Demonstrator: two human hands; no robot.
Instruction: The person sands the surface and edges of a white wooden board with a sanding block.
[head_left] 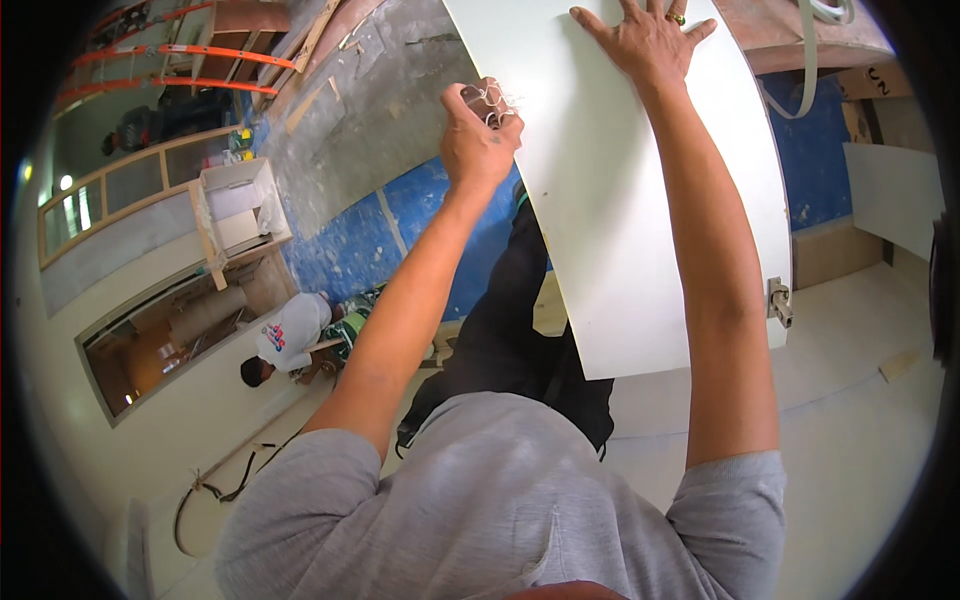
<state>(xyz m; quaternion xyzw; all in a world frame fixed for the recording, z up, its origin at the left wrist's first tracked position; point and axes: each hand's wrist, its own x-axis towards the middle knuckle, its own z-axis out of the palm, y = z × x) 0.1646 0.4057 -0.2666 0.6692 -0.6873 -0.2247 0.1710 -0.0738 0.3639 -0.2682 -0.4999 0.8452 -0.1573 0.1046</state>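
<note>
A long white panel [620, 215], apparently a cabinet door, stretches away in front of me. A metal hinge [779, 303] is fixed near its right edge at the near end. My right hand [655, 45] lies flat on the panel's far part, fingers spread, with a ring on one finger. At the panel's left edge, my left hand [482, 140] is closed around a small dark brown block-like tool [480, 103]. Thin white curled shavings [492, 97] bunch on the tool beside the fingers. The tool's underside is hidden.
A white strip [808, 60] hangs in loops at the far right. Blue sheeting [375, 235] covers part of the floor. On the left, a person [293, 335] crouches beside an open white box unit [240, 205]. An orange ladder [190, 50] lies at the far left.
</note>
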